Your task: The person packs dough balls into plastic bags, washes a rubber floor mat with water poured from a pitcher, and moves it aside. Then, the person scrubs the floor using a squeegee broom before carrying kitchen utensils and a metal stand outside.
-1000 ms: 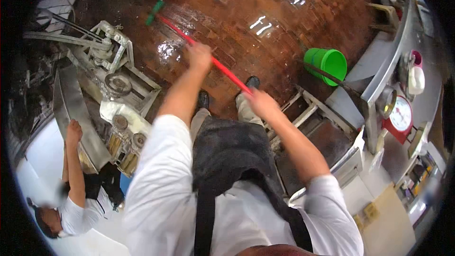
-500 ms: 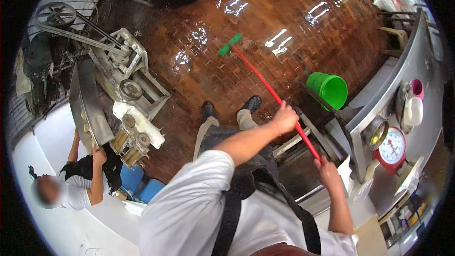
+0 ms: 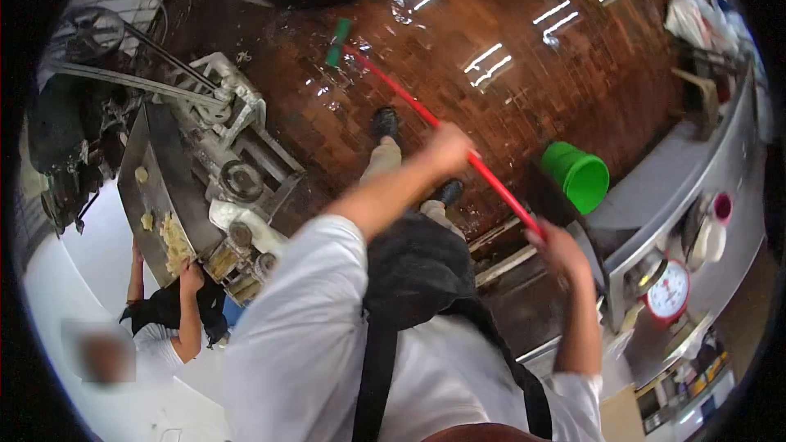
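Observation:
A broom with a long red handle (image 3: 396,88) slants across the wet brown tile floor (image 3: 524,65). Its narrow green head (image 3: 337,42) rests on the floor at the far left end; whether it has bristles or a rubber blade is hard to make out. My left hand (image 3: 449,150) is closed round the middle of the handle. Near the handle's upper end, my right hand (image 3: 565,254) grips it, slightly blurred. Below the handle, my dark shoes (image 3: 385,124) stand on the floor, one ahead of the other.
Left of me stands a belt-driven machine (image 3: 221,106) with a metal tray (image 3: 147,164); a co-worker's hand (image 3: 191,277) is at dough-like pieces. On the right are a green bucket (image 3: 577,176) and a steel counter (image 3: 720,151) carrying a red scale (image 3: 668,290).
The green head has moved left and away from me across the floor. Both hands still hold the handle, the left one further left. One foot has stepped forward, and the view has shifted.

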A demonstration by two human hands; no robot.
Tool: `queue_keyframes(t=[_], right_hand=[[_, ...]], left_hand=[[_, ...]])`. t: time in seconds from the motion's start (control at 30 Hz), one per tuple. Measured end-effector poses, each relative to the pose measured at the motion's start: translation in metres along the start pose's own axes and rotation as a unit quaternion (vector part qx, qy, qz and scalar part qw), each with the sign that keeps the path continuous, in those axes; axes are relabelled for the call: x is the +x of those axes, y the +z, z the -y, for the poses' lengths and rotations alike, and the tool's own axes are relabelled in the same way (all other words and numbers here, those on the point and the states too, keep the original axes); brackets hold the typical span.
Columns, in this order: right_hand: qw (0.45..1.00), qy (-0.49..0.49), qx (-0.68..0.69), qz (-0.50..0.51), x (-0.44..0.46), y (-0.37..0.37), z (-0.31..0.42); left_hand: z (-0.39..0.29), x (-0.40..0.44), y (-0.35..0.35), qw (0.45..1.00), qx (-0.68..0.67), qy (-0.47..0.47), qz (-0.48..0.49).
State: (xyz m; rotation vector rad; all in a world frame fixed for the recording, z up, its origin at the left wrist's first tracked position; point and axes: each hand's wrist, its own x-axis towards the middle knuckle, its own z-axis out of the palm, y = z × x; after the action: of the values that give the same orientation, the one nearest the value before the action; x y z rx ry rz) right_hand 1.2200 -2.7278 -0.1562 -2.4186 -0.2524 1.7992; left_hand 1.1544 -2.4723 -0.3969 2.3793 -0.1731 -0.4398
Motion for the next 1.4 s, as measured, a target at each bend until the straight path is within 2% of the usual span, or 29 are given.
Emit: queue_keyframes(t=[0.1,0.2,0.23,0.27,0.33,0.37,0.4,0.43,0.47,0.5,0.53,0.57,0.6,0.63,0.67,0.7,0.77,0.8,0.87,0.97,1.07,1.1,1.13,1.2,1.27,1.3,1.33,1.37,1.4], right_hand=[[0.992,0.019,-0.097,-0.080,-0.064,-0.027,-0.022],[0.988,0.043,-0.133,-0.065,-0.046,-0.059,0.045],[0.988,0.039,-0.137,-0.062,-0.032,-0.066,0.069],[0.988,-0.002,-0.140,-0.060,-0.005,-0.065,0.078],[0.992,-0.028,-0.117,-0.032,0.055,-0.067,0.157],[0.992,-0.066,-0.099,-0.051,0.101,-0.046,0.158],[0.992,-0.046,-0.118,0.027,0.134,-0.047,0.217],[0.992,-0.046,-0.095,0.063,0.174,-0.029,0.256],[0.993,-0.092,-0.067,0.034,0.209,-0.001,0.291],[0.991,-0.084,-0.061,0.081,0.235,0.014,0.341],[0.991,-0.121,-0.004,0.063,0.260,0.042,0.372],[0.987,-0.146,-0.017,0.060,0.254,0.045,0.416],[0.985,-0.156,-0.009,0.072,0.273,0.068,0.437],[0.983,-0.165,0.001,0.085,0.286,0.085,0.441],[0.983,-0.161,-0.004,0.084,0.275,0.078,0.430],[0.983,-0.165,-0.013,0.078,0.255,0.057,0.413],[0.991,-0.105,-0.027,0.075,0.201,0.005,0.371],[0.993,-0.108,-0.009,0.056,0.169,-0.019,0.329],[0.992,-0.057,-0.116,0.007,0.116,-0.046,0.243],[0.991,0.003,-0.136,0.023,0.076,-0.063,0.182],[0.998,-0.043,-0.050,0.006,0.134,-0.039,0.170],[0.997,-0.054,-0.032,0.047,0.170,-0.025,0.179],[0.995,-0.088,-0.021,0.029,0.181,-0.028,0.213],[0.988,-0.151,-0.033,0.002,0.209,-0.018,0.234],[0.975,-0.211,-0.070,-0.012,0.209,-0.030,0.192],[0.986,-0.153,-0.062,-0.011,0.172,-0.059,0.158],[0.994,-0.098,-0.055,-0.007,0.123,-0.089,0.116],[0.996,-0.077,-0.013,-0.029,0.085,-0.104,0.062],[0.995,-0.082,-0.033,-0.037,0.049,-0.114,0.002]], left_hand=[[-0.060,0.022,0.012,0.998,-0.054,0.016,0.027],[-0.031,0.028,-0.028,0.995,-0.083,-0.036,0.033],[0.001,0.027,-0.051,0.994,-0.071,-0.052,0.066],[0.039,0.015,-0.065,0.998,-0.060,-0.022,-0.026],[0.131,-0.005,-0.087,0.998,-0.030,-0.034,-0.042],[0.175,-0.021,-0.095,0.996,0.027,-0.053,-0.062],[0.216,-0.038,-0.122,0.993,0.054,-0.102,-0.014],[0.276,-0.063,-0.107,0.982,0.051,-0.136,-0.121],[0.325,-0.094,-0.105,0.952,0.045,-0.237,-0.188],[0.367,-0.105,-0.134,0.916,0.080,-0.391,-0.036],[0.402,-0.126,-0.148,0.862,0.252,-0.440,-0.019],[0.422,-0.145,-0.160,0.839,0.337,-0.416,-0.099],[0.431,-0.155,-0.178,0.850,0.306,-0.405,-0.137],[0.427,-0.158,-0.197,0.861,0.274,-0.393,-0.172],[0.409,-0.153,-0.209,0.885,0.288,-0.302,-0.207],[0.406,-0.145,-0.194,0.922,0.110,-0.304,-0.212],[0.313,-0.101,-0.212,0.960,0.079,-0.115,-0.242],[0.280,-0.083,-0.182,0.966,0.096,-0.105,-0.215],[0.196,-0.048,-0.121,0.955,-0.013,-0.136,-0.263],[0.099,-0.007,-0.084,0.955,-0.032,-0.163,-0.246],[0.146,-0.001,-0.084,0.964,0.000,-0.138,-0.228],[0.173,-0.002,-0.092,0.961,0.019,-0.139,-0.239],[0.210,-0.007,-0.092,0.946,0.031,-0.204,-0.249],[0.218,-0.016,-0.125,0.928,0.199,-0.158,-0.272],[0.190,0.019,-0.121,0.953,0.186,-0.129,-0.203],[0.169,0.028,-0.109,0.980,0.095,-0.131,-0.113],[0.104,0.055,-0.113,0.988,0.142,0.000,-0.059],[0.055,0.075,-0.087,0.993,0.092,0.039,-0.056],[0.003,0.095,-0.046,0.998,0.007,0.005,-0.058]])
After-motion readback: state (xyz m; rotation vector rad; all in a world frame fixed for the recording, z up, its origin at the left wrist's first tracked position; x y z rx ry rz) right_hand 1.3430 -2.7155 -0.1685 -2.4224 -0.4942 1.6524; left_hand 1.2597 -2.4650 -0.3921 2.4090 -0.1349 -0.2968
